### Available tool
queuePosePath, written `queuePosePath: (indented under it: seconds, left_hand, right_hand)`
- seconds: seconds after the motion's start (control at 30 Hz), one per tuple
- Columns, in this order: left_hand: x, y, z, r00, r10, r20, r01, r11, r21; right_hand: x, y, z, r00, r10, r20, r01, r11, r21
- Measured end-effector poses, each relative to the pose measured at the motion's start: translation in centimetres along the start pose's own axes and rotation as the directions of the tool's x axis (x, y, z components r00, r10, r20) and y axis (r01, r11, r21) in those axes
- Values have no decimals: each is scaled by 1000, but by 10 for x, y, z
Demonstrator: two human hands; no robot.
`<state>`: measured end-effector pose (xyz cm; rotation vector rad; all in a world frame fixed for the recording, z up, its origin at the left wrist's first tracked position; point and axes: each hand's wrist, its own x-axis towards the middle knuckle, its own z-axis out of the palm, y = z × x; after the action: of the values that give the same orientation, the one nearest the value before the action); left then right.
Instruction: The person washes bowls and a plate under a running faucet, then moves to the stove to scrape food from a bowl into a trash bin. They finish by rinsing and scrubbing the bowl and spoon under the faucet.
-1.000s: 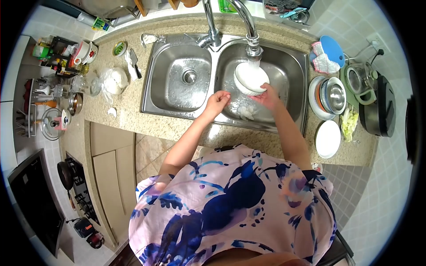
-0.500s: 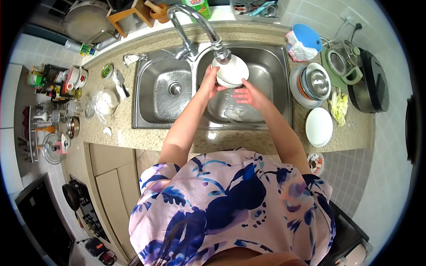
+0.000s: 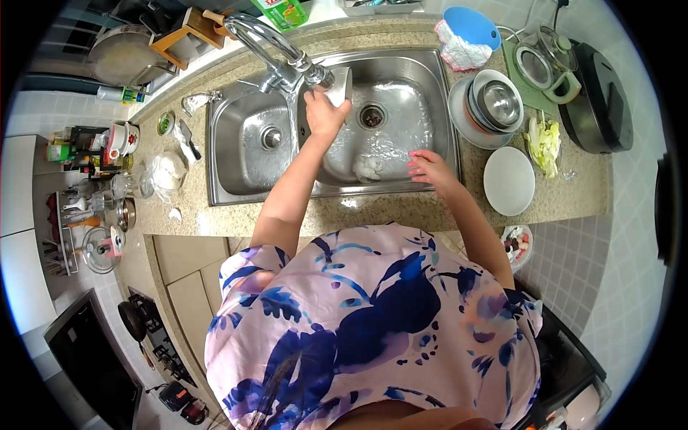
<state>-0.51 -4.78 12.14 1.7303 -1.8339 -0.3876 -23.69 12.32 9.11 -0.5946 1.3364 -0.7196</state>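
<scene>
My left hand (image 3: 326, 113) grips a white bowl (image 3: 343, 87) close under the tap spout (image 3: 320, 74); the bowl is tipped on its side over the right basin. My right hand (image 3: 430, 172) holds nothing, its fingers apart, over the front right corner of that basin. Left of it, a crumpled whitish wad (image 3: 368, 169) lies on the wet floor of the basin (image 3: 405, 107). The drain (image 3: 372, 115) shows dark bits in its middle.
Right of the sink stand stacked bowls (image 3: 499, 107), a white plate (image 3: 509, 181), leafy vegetable pieces (image 3: 542, 145) and a blue container (image 3: 469, 27) with a cloth. To the left are the smaller basin (image 3: 251, 154), a knife (image 3: 189, 140) and a plastic bag (image 3: 169, 170).
The bowl has gone from both hands to my left hand alone and turned onto its side. My right hand has let go and moved right and toward me. The view has shifted slightly.
</scene>
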Motion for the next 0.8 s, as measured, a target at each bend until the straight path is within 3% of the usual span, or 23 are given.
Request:
queuePosePath:
  seconds: [0.2, 0.4, 0.47, 0.53, 0.57, 0.63, 0.67, 0.73, 0.77, 0.8]
  left_hand:
    - [-21, -10, -11, 1000, 7, -9, -7, 999, 38]
    - [-49, -19, -14, 989, 83, 123, -113, 957, 267]
    - [-59, -13, -20, 977, 111, 185, -162, 942, 293]
    - [-71, -7, -22, 961, 127, 247, -204, 925, 319]
    - [-76, -3, -22, 958, 131, 256, -208, 930, 302]
    - [-81, 9, -22, 963, 100, 251, -165, 954, 251]
    - [-81, 8, -16, 963, 100, 250, -164, 954, 249]
    - [-78, -9, 4, 981, -63, 183, 72, 996, -44]
    - [-70, -29, 21, 931, -115, 347, 244, 901, -358]
    - [-71, -16, 15, 932, -113, 345, 242, 902, -359]
  right_hand:
    - [-10, -3, -16, 999, -43, -10, 43, 999, 0]
    - [-25, -21, -50, 991, -137, 11, 137, 984, -116]
    - [-38, -39, -62, 949, -316, -15, 301, 917, -261]
    - [-46, -54, -83, 917, -390, -79, 356, 892, -278]
    - [-50, -63, -97, 875, -462, -142, 408, 864, -296]
    - [-64, -85, -124, 817, -477, -323, 371, 865, -338]
    - [-69, -92, -137, 743, -532, -406, 396, 839, -374]
    - [-61, -92, -172, 692, -538, -481, 396, 841, -369]
    - [-59, -95, -184, 615, -617, -491, 334, 768, -546]
    - [-56, -98, -192, 537, -695, -479, 248, 672, -698]
